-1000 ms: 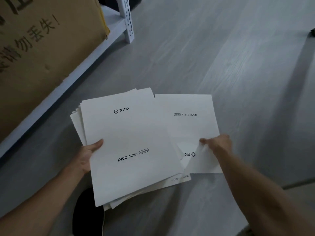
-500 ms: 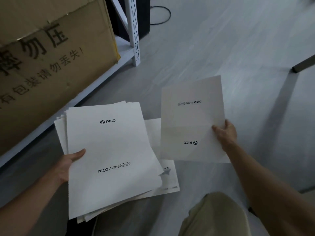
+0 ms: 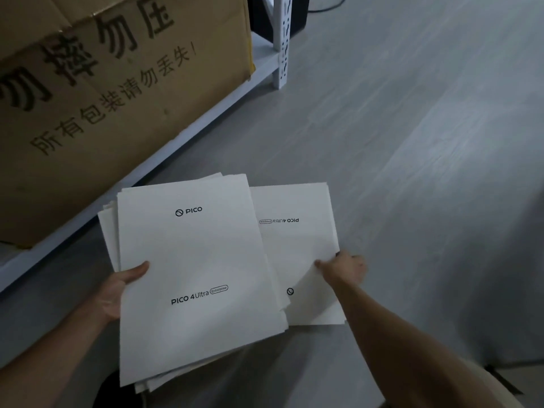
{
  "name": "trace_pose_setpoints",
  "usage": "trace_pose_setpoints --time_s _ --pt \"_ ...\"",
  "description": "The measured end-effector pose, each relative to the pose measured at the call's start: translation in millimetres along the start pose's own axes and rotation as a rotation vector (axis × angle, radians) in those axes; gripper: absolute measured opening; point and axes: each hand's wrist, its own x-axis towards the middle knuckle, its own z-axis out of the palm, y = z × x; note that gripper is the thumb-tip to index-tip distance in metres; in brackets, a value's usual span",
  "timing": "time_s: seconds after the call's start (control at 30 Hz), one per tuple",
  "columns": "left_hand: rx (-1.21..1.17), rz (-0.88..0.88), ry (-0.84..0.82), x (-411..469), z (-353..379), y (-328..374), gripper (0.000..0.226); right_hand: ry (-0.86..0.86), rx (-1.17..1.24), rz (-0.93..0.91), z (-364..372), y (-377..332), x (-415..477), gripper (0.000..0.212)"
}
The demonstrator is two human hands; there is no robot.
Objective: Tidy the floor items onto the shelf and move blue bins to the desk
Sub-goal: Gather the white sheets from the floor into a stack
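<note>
My left hand (image 3: 117,293) grips the left edge of a stack of white PICO 4 Ultra paper sheets (image 3: 194,260), held flat above the grey floor (image 3: 412,142). To its right lies a single white sheet (image 3: 297,248) with its print upside down. Its left part is hidden under the stack. My right hand (image 3: 344,269) pinches that sheet's right edge, where the paper is bent up. The white shelf's bottom board (image 3: 259,69) runs along the left. No blue bin is in view.
A large brown cardboard box (image 3: 103,98) with black characters fills the bottom board. The white perforated shelf post (image 3: 282,39) stands at the top centre, with a black object (image 3: 297,13) behind it. A dark shape (image 3: 109,390) sits under the stack at the bottom edge.
My right hand has lowered its single sheet and drawn it left, so that its left edge now sits under the stack. The stack in my left hand has stayed level.
</note>
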Motion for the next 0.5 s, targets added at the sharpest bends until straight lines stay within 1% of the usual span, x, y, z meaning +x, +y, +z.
trace_pose_setpoints --time_s 0.03,0.13,0.2,0.27,0.33,0.4,0.43,0.5 --pt "0.009 -0.002 -0.001 3 -3 -2 0.035 -0.016 0.016 0.042 5 -2 -3 0.06" --pt "0.018 0.0 -0.003 8 -8 -3 0.027 -0.105 0.254 0.126 13 -4 -5 0.048" --pt "0.014 0.012 -0.026 10 -9 -4 0.031 -0.094 0.338 0.141 12 -5 -7 0.048" --pt "0.002 0.014 -0.054 9 -9 -3 0.032 -0.106 0.365 0.165 11 -10 -12 0.059" --pt "0.008 0.028 -0.063 9 -9 -2 0.026 -0.124 0.362 0.168 16 -14 -15 0.081" --pt "0.01 0.043 -0.055 12 -11 -2 0.023 -0.106 0.256 0.17 25 -18 -18 0.103" --pt "0.008 0.046 -0.057 14 -13 -2 0.024 -0.097 0.194 0.188 28 -23 -21 0.106" --pt "0.009 0.051 -0.075 17 -18 -2 0.028 -0.071 0.104 0.237 31 -35 -28 0.106"
